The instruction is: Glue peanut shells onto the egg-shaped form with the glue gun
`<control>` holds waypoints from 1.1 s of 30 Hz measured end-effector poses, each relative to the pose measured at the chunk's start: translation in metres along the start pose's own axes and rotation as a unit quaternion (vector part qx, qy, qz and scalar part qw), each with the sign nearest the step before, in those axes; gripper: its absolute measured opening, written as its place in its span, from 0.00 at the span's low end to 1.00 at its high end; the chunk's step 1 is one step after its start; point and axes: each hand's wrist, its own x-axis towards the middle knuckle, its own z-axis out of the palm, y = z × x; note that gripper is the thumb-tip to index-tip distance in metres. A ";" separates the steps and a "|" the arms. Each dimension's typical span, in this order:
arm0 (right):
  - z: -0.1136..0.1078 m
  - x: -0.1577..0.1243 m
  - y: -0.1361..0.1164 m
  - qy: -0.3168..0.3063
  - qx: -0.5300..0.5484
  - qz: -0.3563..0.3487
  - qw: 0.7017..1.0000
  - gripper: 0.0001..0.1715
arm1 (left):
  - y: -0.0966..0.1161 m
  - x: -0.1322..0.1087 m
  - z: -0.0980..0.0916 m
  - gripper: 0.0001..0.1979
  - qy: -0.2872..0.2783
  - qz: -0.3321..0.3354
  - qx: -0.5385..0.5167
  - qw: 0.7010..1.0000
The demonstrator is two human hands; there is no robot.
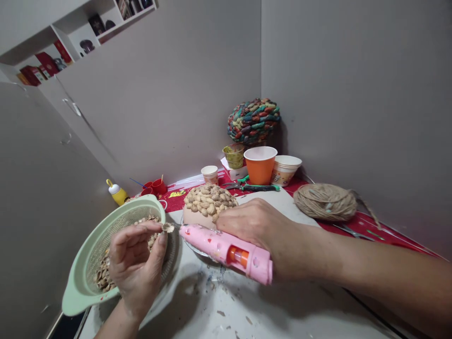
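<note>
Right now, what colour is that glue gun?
The glue gun is mostly pink, with some orange, seen best in the head view.

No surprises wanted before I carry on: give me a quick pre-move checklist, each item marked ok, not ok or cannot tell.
1. Shell piece pinched by the left hand's thumb and fingertips: ok.
2. Pink glue gun gripped in the right hand: ok.
3. Glue gun's tip near the shell piece: ok; contact unclear.
4. Glue hot and flowing: cannot tell.
5. Bare patch visible on the shell-covered dome: ok, low on its side.
6. Table free of scraps: not ok, bits scattered.
</note>
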 end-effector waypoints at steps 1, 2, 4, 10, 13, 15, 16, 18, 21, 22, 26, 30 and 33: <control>0.000 0.000 0.000 -0.001 -0.002 0.000 1.000 0.11 | 0.000 0.000 0.000 0.19 0.001 0.002 0.003 1.000; 0.000 0.000 -0.001 -0.002 -0.003 0.000 1.000 0.12 | -0.001 0.000 0.000 0.19 0.003 0.003 0.006 1.000; -0.001 0.000 -0.002 -0.005 -0.003 0.004 1.000 0.12 | -0.001 0.000 0.000 0.18 0.007 0.005 0.016 1.000; -0.003 0.001 -0.004 -0.010 -0.002 0.003 1.000 0.13 | 0.001 0.000 -0.001 0.17 0.017 -0.006 0.042 0.999; -0.003 0.001 -0.004 -0.010 -0.006 0.003 1.000 0.13 | 0.001 -0.001 -0.002 0.16 0.019 -0.007 0.050 0.999; -0.003 0.001 -0.005 -0.003 -0.009 0.001 1.000 0.13 | 0.001 -0.001 -0.003 0.16 0.020 -0.006 0.049 0.999; -0.003 0.001 -0.005 -0.001 -0.010 0.000 1.000 0.13 | 0.000 -0.001 -0.003 0.17 0.020 -0.005 0.046 0.999; -0.003 0.001 -0.005 -0.002 -0.011 -0.001 1.000 0.13 | 0.000 -0.001 -0.003 0.17 0.020 -0.004 0.041 0.999; -0.002 0.001 -0.005 -0.012 -0.010 0.004 1.000 0.13 | 0.000 0.000 -0.003 0.18 0.020 -0.004 0.040 0.999; -0.002 0.000 -0.005 -0.015 -0.010 0.005 1.000 0.13 | 0.000 0.000 -0.002 0.18 0.019 -0.005 0.041 0.999; -0.001 -0.001 -0.005 -0.014 -0.012 0.007 1.000 0.12 | -0.001 0.000 -0.002 0.16 0.022 -0.009 0.048 0.999; -0.002 -0.001 -0.006 -0.031 0.001 0.011 0.999 0.11 | 0.000 0.000 -0.002 0.16 0.030 -0.020 0.058 0.998; -0.007 -0.001 -0.005 -0.028 0.024 -0.001 0.999 0.12 | 0.001 0.001 -0.002 0.16 0.033 -0.023 0.043 0.998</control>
